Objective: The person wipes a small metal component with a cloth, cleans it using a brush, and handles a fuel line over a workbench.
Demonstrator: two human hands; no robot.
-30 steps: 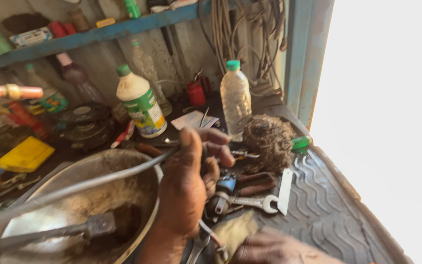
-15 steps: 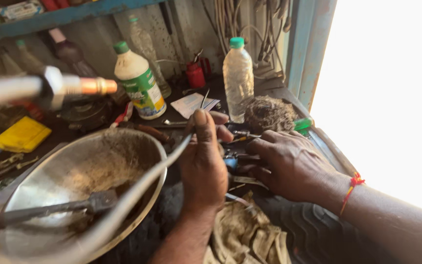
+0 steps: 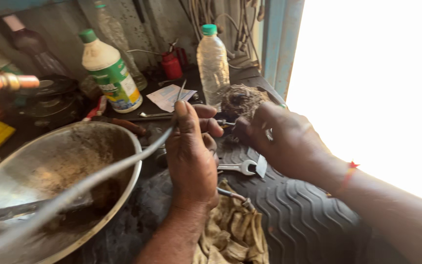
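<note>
Right hand (image 3: 282,139) has lifted off counter clutter, now up by left hand (image 3: 191,154), fingers curled round small tool. Left hand grips grey cable (image 3: 98,176), running over metal bowl (image 3: 59,166).

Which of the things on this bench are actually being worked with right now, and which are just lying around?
In use:
left hand, gripping the grey cable
right hand, holding a small tool up to the cable's end

Lying about:
metal bowl
white bottle with green cap
clear water bottle
red oil can
spanner
rag
ball of fibre
</note>
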